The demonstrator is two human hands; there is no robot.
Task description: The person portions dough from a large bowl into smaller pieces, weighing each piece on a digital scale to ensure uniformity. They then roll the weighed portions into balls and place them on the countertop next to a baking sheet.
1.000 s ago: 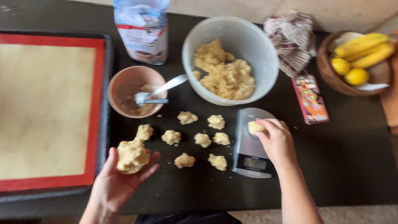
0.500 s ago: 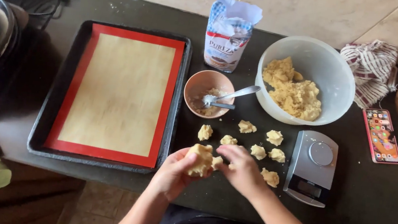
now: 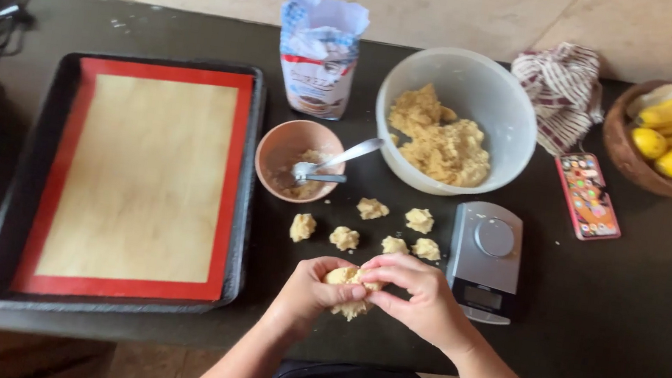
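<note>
1. The baking tray (image 3: 244,203) lies at the left; its far-left edge is dark and hard to see.
2. Low in the middle, the left hand (image 3: 308,290) and right hand (image 3: 417,297) curl round a dough lump (image 3: 349,280), hiding most of it.
3. The fruit bowl (image 3: 620,138) is cut off at the upper right.

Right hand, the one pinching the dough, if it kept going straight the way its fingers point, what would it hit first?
The right hand points leftward, its fingertips already on the dough lump. Just past that sits the left hand cupping it, so it would meet those first.
</note>
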